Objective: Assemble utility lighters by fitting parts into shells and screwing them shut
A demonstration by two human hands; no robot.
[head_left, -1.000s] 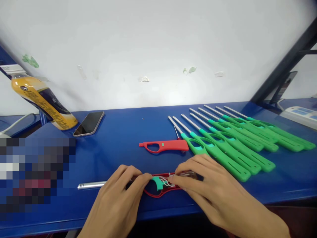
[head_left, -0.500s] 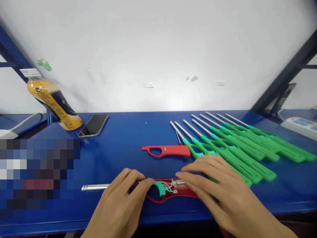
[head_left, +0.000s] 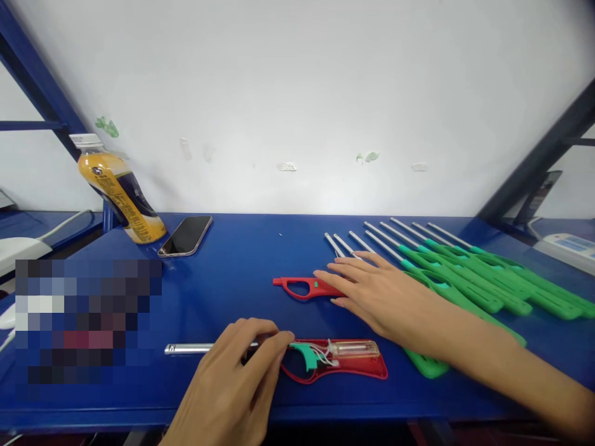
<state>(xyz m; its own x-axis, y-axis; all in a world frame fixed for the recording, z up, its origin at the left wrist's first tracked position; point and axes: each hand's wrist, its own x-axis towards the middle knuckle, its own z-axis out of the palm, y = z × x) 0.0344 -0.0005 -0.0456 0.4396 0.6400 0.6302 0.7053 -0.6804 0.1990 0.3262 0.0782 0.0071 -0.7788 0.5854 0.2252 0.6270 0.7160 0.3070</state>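
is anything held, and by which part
The left hand holds the open red lighter near the inner end of its metal tube. The right hand is at the red shell half; whether it grips that cannot be told.

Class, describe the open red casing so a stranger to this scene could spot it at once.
Find the blue tabletop, then the left hand near its front edge. That hand partly covers the open red casing, which extends rightward. Unlike the red piece farther back, it shows a clear tube, white wires and a teal trigger inside.
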